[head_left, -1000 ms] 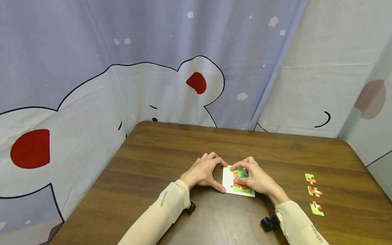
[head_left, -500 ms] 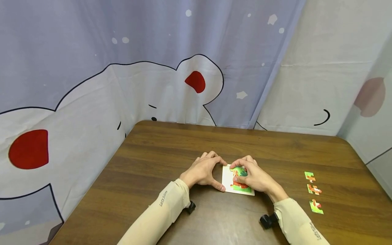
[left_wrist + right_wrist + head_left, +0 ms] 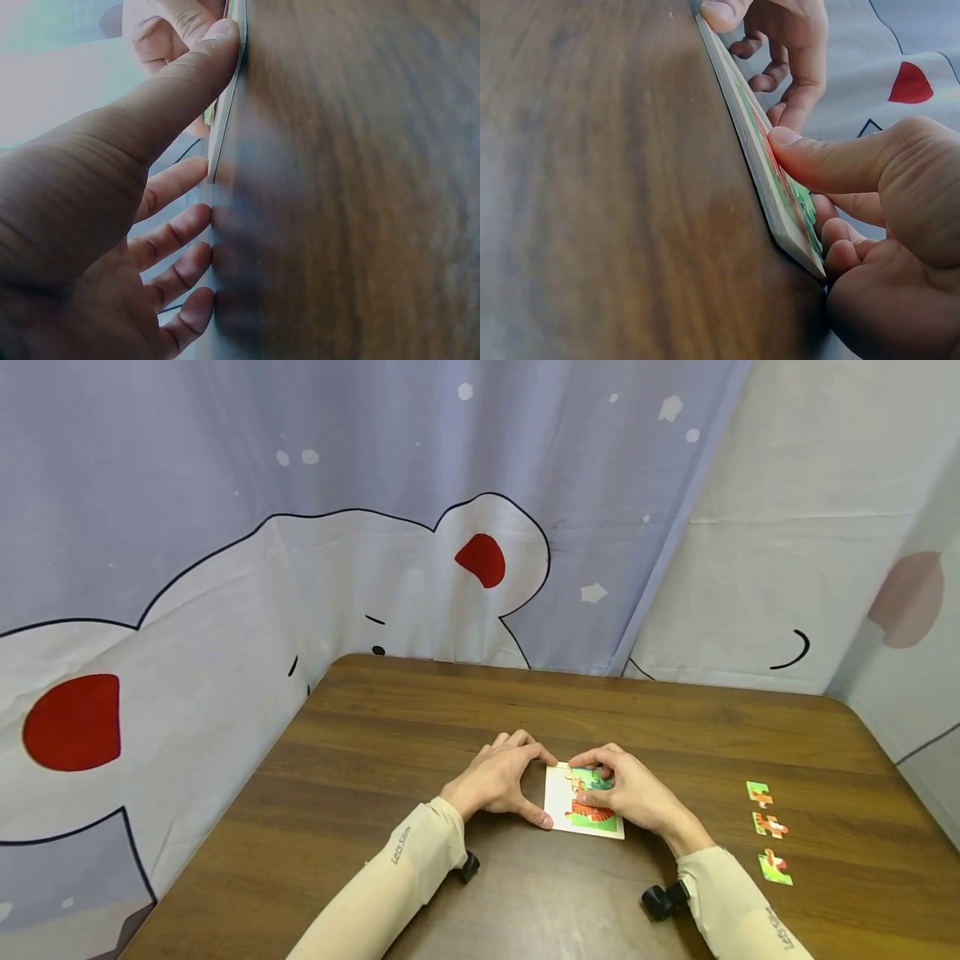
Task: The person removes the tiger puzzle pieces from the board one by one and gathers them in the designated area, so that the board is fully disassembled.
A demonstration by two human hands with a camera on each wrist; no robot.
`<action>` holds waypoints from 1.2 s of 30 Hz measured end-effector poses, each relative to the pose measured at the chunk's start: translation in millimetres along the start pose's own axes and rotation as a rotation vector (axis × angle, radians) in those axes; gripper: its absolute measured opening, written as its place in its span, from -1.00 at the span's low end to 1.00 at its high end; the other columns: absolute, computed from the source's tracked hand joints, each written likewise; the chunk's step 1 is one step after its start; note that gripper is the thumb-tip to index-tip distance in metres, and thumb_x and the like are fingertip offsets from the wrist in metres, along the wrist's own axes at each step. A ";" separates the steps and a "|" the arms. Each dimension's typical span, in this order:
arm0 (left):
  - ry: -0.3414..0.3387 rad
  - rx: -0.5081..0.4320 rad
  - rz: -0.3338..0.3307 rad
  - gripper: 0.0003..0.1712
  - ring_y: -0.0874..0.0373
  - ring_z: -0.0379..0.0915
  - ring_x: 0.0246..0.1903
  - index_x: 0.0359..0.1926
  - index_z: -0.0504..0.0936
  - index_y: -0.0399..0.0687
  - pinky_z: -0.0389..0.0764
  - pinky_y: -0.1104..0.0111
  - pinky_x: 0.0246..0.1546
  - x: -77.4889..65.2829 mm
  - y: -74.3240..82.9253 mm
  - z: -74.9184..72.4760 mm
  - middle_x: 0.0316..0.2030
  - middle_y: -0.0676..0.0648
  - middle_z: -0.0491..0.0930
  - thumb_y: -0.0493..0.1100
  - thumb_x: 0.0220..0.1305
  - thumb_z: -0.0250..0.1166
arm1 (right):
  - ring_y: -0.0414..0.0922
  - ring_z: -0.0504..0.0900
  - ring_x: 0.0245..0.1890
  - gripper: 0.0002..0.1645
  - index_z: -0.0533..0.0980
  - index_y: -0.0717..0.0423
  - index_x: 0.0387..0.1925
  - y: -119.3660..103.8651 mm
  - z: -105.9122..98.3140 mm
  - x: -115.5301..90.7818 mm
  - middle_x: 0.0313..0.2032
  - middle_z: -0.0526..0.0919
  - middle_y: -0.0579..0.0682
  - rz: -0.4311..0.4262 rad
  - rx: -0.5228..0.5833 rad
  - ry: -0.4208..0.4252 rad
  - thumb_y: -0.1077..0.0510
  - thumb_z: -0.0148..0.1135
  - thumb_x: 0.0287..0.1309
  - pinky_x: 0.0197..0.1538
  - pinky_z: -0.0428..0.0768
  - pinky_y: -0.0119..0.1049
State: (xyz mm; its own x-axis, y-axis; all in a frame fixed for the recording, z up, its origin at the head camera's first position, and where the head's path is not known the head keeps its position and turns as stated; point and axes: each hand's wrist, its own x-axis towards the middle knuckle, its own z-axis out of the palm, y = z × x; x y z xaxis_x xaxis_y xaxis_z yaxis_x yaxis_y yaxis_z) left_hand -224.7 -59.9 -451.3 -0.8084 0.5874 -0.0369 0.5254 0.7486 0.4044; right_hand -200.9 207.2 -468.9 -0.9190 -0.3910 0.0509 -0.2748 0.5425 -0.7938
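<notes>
A small, pale puzzle board (image 3: 557, 799) lies flat on the table. Tiger-picture puzzle pieces (image 3: 596, 821), orange and green, fill its right part, while a strip on the left is bare white. My left hand (image 3: 497, 781) spans the board's left side, thumb tip on the near corner and index fingertip at the far one. In the left wrist view the other fingertips (image 3: 196, 259) touch down beyond the board. My right hand (image 3: 637, 789) arches over the pieces, its thumb (image 3: 795, 146) pressing on the tiger picture and its index fingertip near the board's far edge. That palm hides some pieces.
Three loose jigsaw pieces, an upper one (image 3: 760, 794), a middle one (image 3: 770, 825) and a lower one (image 3: 775, 867), lie in a column on the right of the brown wooden table (image 3: 420, 710). A patterned curtain (image 3: 420, 585) hangs behind the table's far edge.
My right hand has shifted slightly to the right over the picture, uncovering a little more of it. The left hand and the loose pieces have stayed put.
</notes>
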 end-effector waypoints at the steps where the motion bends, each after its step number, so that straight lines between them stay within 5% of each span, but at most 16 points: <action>1: -0.002 -0.001 0.000 0.07 0.06 0.41 0.23 0.43 0.64 0.33 0.50 0.10 0.26 0.1 0.2 0.0 0.29 0.07 0.51 0.43 -0.13 0.81 | -0.01 0.50 -0.06 -0.44 0.72 0.05 0.26 0.3 -0.4 0.0 0.06 0.63 0.09 0.005 0.003 0.001 0.22 0.66 0.24 0.03 0.51 -0.24; 18: -0.001 0.004 0.000 0.08 0.05 0.40 0.26 0.44 0.63 0.33 0.50 0.08 0.26 0.2 -0.6 0.1 0.32 0.07 0.50 0.42 -0.12 0.80 | -0.02 0.52 -0.11 -0.51 0.79 0.02 0.10 5.6 -5.0 2.0 -0.06 0.65 0.07 0.010 0.016 0.027 0.12 0.77 0.13 -0.07 0.52 -0.32; 36: 0.002 0.008 0.007 0.08 0.04 0.41 0.24 0.44 0.64 0.31 0.50 0.08 0.27 1.1 -0.3 0.0 0.30 0.06 0.51 0.41 -0.12 0.81 | -0.06 0.58 -0.10 -0.62 0.82 0.03 0.04 10.7 -18.1 0.9 -0.05 0.65 0.07 0.015 0.016 -0.034 0.13 0.73 0.19 -0.03 0.57 -0.39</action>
State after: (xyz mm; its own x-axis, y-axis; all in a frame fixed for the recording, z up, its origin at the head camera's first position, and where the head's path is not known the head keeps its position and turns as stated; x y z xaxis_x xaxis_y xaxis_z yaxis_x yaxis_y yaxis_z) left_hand -225.7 -59.4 -451.5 -0.8055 0.5917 -0.0320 0.5329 0.7469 0.3976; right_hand -209.7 226.1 -466.4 -0.9126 -0.4084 0.0181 -0.2562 0.5371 -0.8037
